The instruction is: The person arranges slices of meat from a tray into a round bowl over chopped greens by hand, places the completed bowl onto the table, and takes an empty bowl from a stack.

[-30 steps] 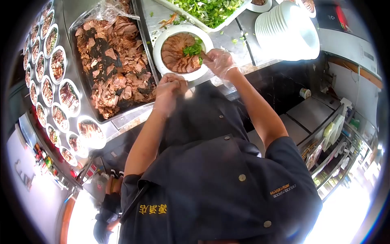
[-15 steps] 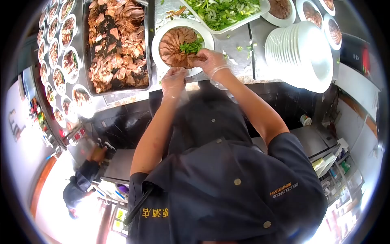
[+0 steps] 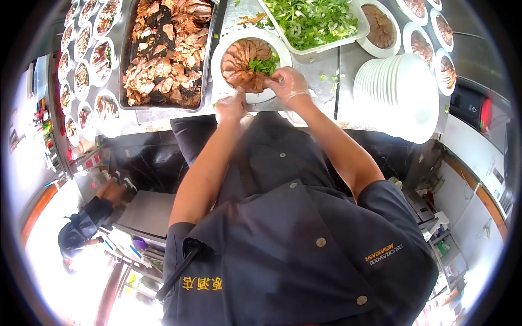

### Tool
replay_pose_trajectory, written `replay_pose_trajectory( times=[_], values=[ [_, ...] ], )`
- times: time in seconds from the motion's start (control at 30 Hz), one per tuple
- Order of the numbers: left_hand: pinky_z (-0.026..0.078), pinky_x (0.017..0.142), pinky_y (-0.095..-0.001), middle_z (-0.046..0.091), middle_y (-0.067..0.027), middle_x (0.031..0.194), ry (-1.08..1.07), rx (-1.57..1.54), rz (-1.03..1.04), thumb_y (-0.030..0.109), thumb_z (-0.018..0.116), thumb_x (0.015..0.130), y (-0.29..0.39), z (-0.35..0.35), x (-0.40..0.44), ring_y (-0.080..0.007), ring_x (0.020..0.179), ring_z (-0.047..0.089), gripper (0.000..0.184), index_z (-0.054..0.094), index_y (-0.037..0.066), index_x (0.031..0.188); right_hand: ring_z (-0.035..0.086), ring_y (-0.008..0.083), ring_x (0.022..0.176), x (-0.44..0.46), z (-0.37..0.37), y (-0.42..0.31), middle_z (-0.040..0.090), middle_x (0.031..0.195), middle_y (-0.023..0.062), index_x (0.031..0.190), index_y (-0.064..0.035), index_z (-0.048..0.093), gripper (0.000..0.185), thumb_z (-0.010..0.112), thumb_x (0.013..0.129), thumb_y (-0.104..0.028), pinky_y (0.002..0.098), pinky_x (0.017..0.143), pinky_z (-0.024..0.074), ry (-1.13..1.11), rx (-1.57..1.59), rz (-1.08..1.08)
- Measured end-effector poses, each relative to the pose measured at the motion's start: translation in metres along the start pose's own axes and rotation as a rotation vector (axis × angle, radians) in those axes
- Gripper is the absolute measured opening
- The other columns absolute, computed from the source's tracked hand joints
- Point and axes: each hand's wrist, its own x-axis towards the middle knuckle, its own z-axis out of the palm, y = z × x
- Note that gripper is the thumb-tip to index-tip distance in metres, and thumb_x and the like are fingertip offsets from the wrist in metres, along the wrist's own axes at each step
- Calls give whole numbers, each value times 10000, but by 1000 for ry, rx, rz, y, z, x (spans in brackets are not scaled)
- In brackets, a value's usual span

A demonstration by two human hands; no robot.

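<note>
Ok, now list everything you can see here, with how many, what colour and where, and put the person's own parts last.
Serving bowl: one, white, before the hands
Meat slices: several, brown, fanned in serving bowl
Garnish: one heap, green, on those slices
Meat tray: one, dark, left of serving bowl
Cut meat: many pieces, brown, in meat tray
Tub: one, white, beyond serving bowl, rightward
Chopped greens: one pile, green, in tub
Bowl stack: one, white, right
Filled bowls: many, white, far left and right
Counter: one, silver-grey, underneath
Co-worker: one, dark clothing, lower left
Background items: uncounted, blurred, edges
Jacket: one, dark, centre
Left hand: one, clear glove, serving bowl's near edge
Right hand: one, clear glove, pinching meat slices
</note>
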Motion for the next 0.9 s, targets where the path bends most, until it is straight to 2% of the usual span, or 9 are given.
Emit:
replay_pose_trajectory(
  times=[0.13,0.17,0.27,0.33,0.4,0.53,0.67,0.73,0.9],
  values=[
    [501,627,-320,704,-37,829,94,-92,84,264,839,949,-3,1,9,-136,690,622,262,697,45,971,684,422,817,-3,-2,-4,674,836,187,751,-43,646,238,826,816,-184,492,713,545,100,26,-122],
    [596,813,-362,785,-74,917,123,81,104,426,861,858,-11,-2,20,-186,825,730,474,703,24,1054,673,419,799,-4,-1,-4,657,820,188,726,-40,603,259,810,811,-171,496,700,534,89,31,-125],
    [524,647,-335,702,-19,855,80,242,120,287,856,906,18,-5,-27,-137,699,633,356,699,24,1088,664,408,781,-5,5,-6,644,803,181,706,-40,580,284,805,815,-176,495,696,528,31,-7,-75],
    [529,661,-339,705,-24,867,-32,109,31,341,889,904,23,-6,-37,-145,696,634,402,713,29,1085,666,401,781,0,4,-14,647,801,173,710,-44,600,287,816,825,-195,490,703,534,-13,-55,-23],
    [497,598,-314,691,-30,852,-193,-265,-332,365,915,912,2,-11,-28,-137,666,608,395,720,47,1043,679,383,797,-6,3,-19,669,816,158,730,-54,651,293,844,844,-244,484,733,544,60,56,-115],
    [490,572,-267,683,-40,878,-244,-429,-223,185,824,1018,-3,-15,-11,-111,717,619,195,681,56,1043,711,376,862,-3,9,-4,726,900,128,821,-106,749,241,845,892,-315,482,788,574,25,100,-208],
    [458,528,-291,683,-22,847,-123,-482,-147,195,852,987,6,-10,-1,-104,624,581,213,721,49,1071,730,375,900,1,7,3,752,945,103,889,-135,768,182,818,916,-308,489,800,584,-52,-35,-289],
    [516,617,-301,720,-43,918,-117,-525,-57,241,863,980,4,-13,6,-124,706,637,327,707,21,1164,741,362,921,0,14,0,766,973,91,946,-146,760,157,801,926,-296,493,794,585,-138,-53,-193],
    [579,787,-381,753,-106,996,283,289,309,337,912,906,14,-23,-8,-212,870,710,562,675,-17,1273,748,347,915,-5,40,-10,766,968,86,972,-155,736,178,797,932,-317,490,761,586,-103,-110,-207]
  ],
)
